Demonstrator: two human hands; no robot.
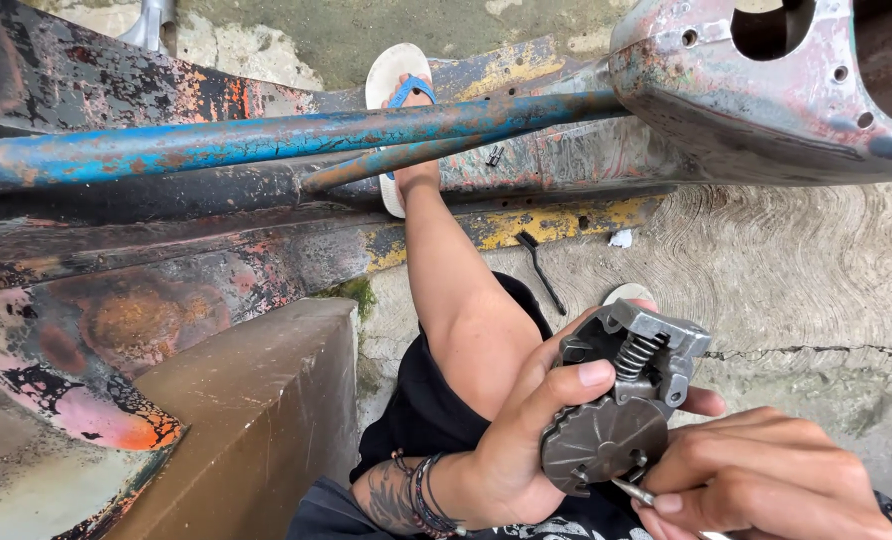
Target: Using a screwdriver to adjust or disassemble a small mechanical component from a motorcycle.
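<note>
My left hand point(526, 440) grips a grey metal mechanical part point(621, 400) with a round toothed plate at the bottom and a coil spring in its upper bracket. My right hand point(756, 480) pinches a thin metal tool point(634, 491) whose tip touches the lower edge of the part. Both hands are at the lower right, above my bare knee point(471, 330) and black shorts.
A rusty blue tube frame point(266, 140) and worn painted metal body panels cross the top. My foot in a white sandal point(396, 90) rests against the frame. A brown block point(256, 410) stands at the left. A small black brush point(541, 268) lies on the concrete floor.
</note>
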